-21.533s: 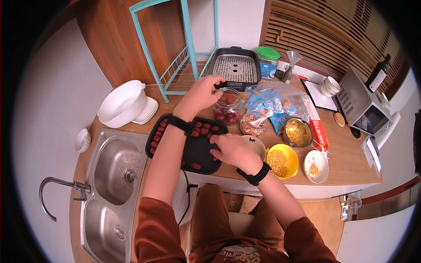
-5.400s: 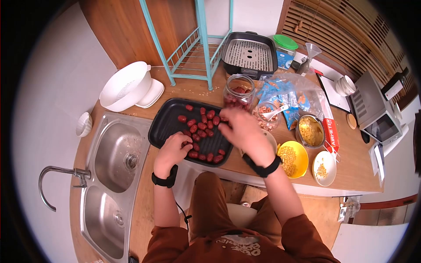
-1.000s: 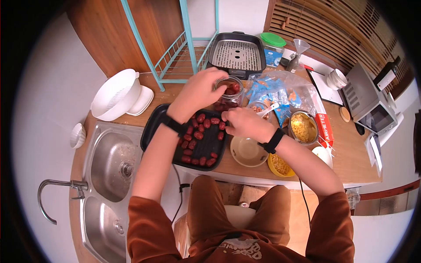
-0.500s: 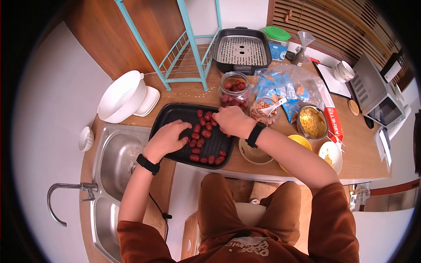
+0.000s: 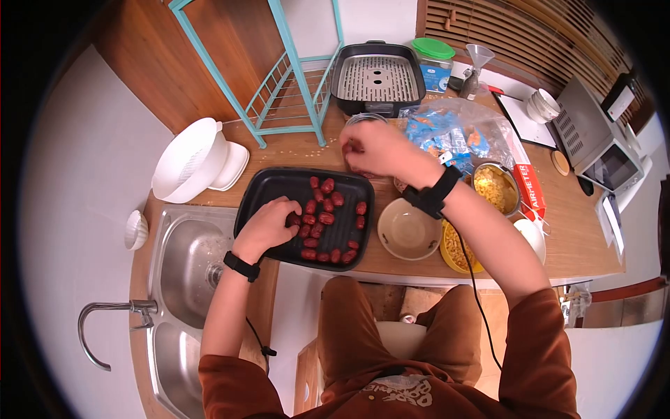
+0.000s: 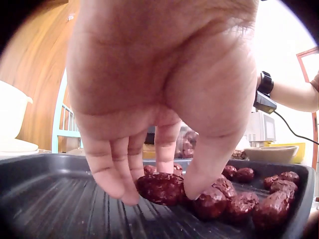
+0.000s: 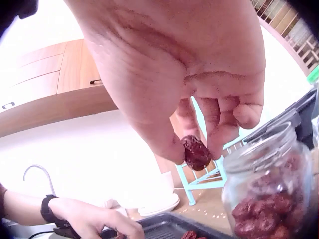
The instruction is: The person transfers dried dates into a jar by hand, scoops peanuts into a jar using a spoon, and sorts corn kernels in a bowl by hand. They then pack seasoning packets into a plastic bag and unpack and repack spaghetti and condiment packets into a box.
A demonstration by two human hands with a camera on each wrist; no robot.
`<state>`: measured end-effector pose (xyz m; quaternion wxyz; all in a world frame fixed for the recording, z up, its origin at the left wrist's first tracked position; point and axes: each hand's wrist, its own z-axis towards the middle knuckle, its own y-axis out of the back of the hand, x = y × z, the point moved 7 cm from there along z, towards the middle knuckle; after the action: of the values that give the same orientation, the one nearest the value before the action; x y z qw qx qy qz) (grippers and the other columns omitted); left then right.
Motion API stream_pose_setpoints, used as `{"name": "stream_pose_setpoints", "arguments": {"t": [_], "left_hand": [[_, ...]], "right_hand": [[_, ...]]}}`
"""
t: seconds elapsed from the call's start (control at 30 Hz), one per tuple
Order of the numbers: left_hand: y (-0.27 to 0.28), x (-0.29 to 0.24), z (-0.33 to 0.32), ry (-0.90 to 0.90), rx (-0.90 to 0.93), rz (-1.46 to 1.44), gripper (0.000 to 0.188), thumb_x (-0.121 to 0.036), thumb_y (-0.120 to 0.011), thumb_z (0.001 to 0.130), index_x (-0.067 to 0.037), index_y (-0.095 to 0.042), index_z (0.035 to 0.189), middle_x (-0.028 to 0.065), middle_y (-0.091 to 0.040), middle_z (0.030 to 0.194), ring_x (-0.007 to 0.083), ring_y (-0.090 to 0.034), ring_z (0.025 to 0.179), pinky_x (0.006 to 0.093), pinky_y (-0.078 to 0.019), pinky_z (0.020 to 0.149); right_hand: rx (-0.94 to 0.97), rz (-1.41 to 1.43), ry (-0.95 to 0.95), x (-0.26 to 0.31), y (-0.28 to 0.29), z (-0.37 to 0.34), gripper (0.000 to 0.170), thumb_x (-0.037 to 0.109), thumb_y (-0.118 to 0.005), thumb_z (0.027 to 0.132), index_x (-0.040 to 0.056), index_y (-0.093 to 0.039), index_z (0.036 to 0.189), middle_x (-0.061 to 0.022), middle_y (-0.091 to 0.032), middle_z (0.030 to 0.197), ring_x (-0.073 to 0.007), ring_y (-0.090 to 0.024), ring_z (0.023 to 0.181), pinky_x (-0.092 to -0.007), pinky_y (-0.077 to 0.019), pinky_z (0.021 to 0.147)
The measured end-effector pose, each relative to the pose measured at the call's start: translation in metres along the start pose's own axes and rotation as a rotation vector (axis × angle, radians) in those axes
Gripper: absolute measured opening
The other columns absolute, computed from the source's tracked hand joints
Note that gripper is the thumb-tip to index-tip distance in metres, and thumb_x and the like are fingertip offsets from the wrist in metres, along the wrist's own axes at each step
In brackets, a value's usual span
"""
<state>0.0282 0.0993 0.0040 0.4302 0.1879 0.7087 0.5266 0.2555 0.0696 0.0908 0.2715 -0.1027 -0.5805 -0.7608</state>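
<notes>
My right hand (image 5: pixel 382 148) pinches a wrinkled red date (image 7: pixel 197 152) between thumb and fingertips, just beside the mouth of the glass jar (image 7: pixel 279 169). More red dates fill the lower part of that jar; in the head view the hand covers most of it. Low over the black ridged tray (image 5: pixel 279 180), my left hand (image 5: pixel 267 227) has its thumb and fingers around another red date (image 6: pixel 160 188). Several loose dates (image 5: pixel 325 218) lie across the tray's middle and near side, and a pair sits by its right wall.
Right of the tray stand a beige bowl (image 5: pixel 410 241), a yellow bowl of kernels (image 5: pixel 457 255) and a metal bowl of yellow pieces (image 5: pixel 492 185). The teal rack (image 5: pixel 293 129) and slotted steamer pan (image 5: pixel 377 80) stand behind. Left is the sink (image 5: pixel 188 258).
My right hand has moved from the tray's right side up to the jar, now with a date. My left hand, over the jar a second ago, has come back over the tray's left side.
</notes>
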Motion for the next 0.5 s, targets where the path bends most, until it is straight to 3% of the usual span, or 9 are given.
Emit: {"name": "stream_pose_setpoints", "arguments": {"t": [0.1, 0.23, 0.27, 0.37, 0.5], "left_hand": [[0.019, -0.016, 0.004, 0.009, -0.046, -0.029, 0.027, -0.007, -0.074, 0.076, -0.001, -0.067, 0.101, 0.0164, -0.064, 0.097, 0.0364, -0.065, 0.089, 0.0431, -0.0521, 0.08], [0.037, -0.037, 0.017, -0.085, -0.157, -0.116, 0.027, -0.007, -0.075, 0.077, 0.0, -0.066, 0.101, 0.0141, -0.063, 0.094, 0.0285, -0.064, 0.079, 0.0377, -0.0515, 0.072], [0.042, -0.046, 0.021, -0.132, -0.203, -0.165, 0.028, -0.007, -0.076, 0.077, 0.001, -0.065, 0.102, 0.0123, -0.062, 0.094, 0.0241, -0.064, 0.076, 0.0347, -0.051, 0.071], [0.054, -0.068, 0.036, -0.198, -0.296, -0.178, 0.028, -0.007, -0.075, 0.078, 0.001, -0.065, 0.103, 0.0112, -0.063, 0.093, 0.022, -0.064, 0.075, 0.0331, -0.0507, 0.07], [0.061, -0.095, 0.074, -0.279, -0.42, -0.317, 0.029, -0.011, -0.075, 0.08, 0.0, -0.066, 0.106, 0.0122, -0.065, 0.097, 0.0273, -0.066, 0.081, 0.0368, -0.0526, 0.073]], "right_hand": [[-0.145, -0.011, -0.127, -0.017, 0.029, 0.004, 0.03, 0.018, -0.073, 0.081, 0.0033, -0.069, 0.107, -0.0167, -0.073, 0.092, -0.0348, -0.071, 0.09, -0.043, -0.056, 0.079], [-0.155, -0.105, -0.138, -0.028, 0.025, -0.004, 0.042, 0.021, -0.075, 0.084, -0.0016, -0.066, 0.117, -0.0217, -0.072, 0.099, -0.0371, -0.07, 0.098, -0.0435, -0.0547, 0.085], [-0.157, -0.106, -0.138, -0.027, 0.026, -0.008, 0.042, 0.021, -0.075, 0.084, -0.0016, -0.066, 0.117, -0.0217, -0.072, 0.099, -0.0371, -0.07, 0.098, -0.0435, -0.0547, 0.085], [-0.162, -0.078, -0.101, -0.012, 0.033, -0.024, 0.038, 0.02, -0.074, 0.084, -0.0008, -0.067, 0.116, -0.0216, -0.072, 0.101, -0.0385, -0.069, 0.098, -0.0437, -0.0544, 0.085], [-0.192, 0.101, -0.144, 0.011, 0.05, -0.047, 0.03, 0.021, -0.073, 0.084, 0.0005, -0.07, 0.105, -0.0186, -0.072, 0.091, -0.0377, -0.071, 0.086, -0.0442, -0.0548, 0.077]]}}
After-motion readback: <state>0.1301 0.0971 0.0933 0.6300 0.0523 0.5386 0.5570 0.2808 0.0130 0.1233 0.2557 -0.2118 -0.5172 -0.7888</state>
